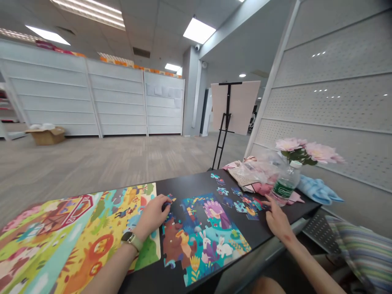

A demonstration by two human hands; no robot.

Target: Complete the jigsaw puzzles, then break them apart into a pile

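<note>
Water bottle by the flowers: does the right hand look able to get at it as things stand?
Probably yes: the right hand sits on the desk just short of the water bottle, with nothing apparent standing between them.

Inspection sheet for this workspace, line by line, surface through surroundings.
surface: black tabletop, puzzles spread across it
job's things: half-built rabbit-and-bear jigsaw puzzle; loose multicoloured jigsaw pieces; large printed lion-and-barn puzzle
clutter: clear plastic water bottle with green label; crumpled plastic bag; pink artificial flowers; blue cloth
grips: left hand, wearing a wristwatch, at the puzzle's edge, hold unclear; right hand, fingertips beside the loose pieces
cables: nothing seen
surroundings: black easel with pale board; cardboard box; white shelving panels
</note>
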